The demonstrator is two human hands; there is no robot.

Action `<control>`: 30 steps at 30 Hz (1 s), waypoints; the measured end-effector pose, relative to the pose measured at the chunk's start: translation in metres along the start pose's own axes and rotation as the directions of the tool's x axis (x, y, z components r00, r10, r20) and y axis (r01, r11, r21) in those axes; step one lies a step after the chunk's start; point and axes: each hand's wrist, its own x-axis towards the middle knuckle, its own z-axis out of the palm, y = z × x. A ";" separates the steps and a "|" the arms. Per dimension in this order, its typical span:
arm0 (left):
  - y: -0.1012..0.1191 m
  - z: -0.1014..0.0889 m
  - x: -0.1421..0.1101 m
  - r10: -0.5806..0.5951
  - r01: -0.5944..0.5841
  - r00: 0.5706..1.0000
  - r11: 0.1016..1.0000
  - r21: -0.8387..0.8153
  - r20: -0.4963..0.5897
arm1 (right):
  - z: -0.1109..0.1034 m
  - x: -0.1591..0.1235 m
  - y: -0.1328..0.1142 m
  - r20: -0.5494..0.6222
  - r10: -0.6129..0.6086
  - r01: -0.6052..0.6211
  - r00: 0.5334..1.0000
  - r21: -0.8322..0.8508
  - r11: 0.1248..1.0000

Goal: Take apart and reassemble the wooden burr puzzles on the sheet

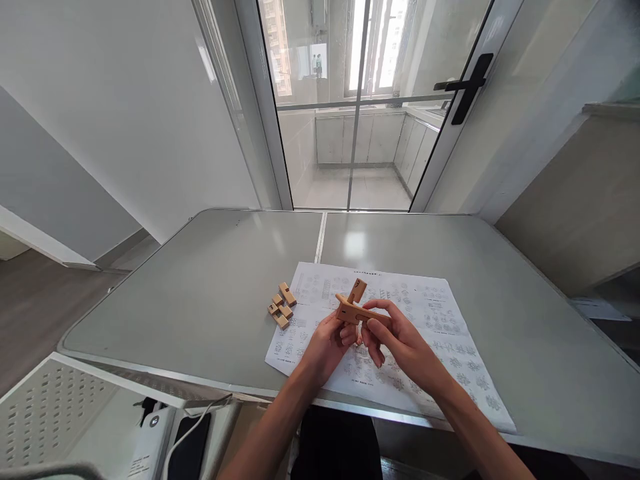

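Observation:
Above the printed sheet, both my hands hold a small set of joined wooden puzzle pieces [351, 312]. One piece lies sideways and another, with a dark mark on its end, sticks up across it. My left hand [327, 343] grips the pieces from below, fingers curled under them. On the right end, the thumb and index finger of my right hand [397, 340] pinch the sideways piece. My fingers hide part of the joint. Left of the hands, several loose notched wooden pieces [283, 310] lie on the table, one marked with a dark number.
The paper sheet [440, 313] with rows of small line diagrams lies under my hands on the grey folding table [200, 287]. Below the table's left front edge is a white perforated shelf [55, 407] with a phone [190, 443] and a cable. A glass door [360, 140] stands behind.

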 end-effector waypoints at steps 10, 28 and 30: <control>0.000 0.003 -0.003 -0.022 0.019 0.999 0.997 0.072 0.040 | -0.005 -0.007 0.005 0.031 0.058 -0.058 0.998 0.001 0.998; -0.009 0.006 -0.006 0.027 -0.077 0.990 0.923 0.378 0.135 | -0.004 -0.013 0.005 -0.089 0.112 -0.106 0.990 0.070 0.992; -0.009 0.008 -0.008 0.009 -0.059 0.992 0.922 0.382 0.130 | -0.003 -0.013 0.008 -0.113 0.114 -0.102 0.987 0.104 0.989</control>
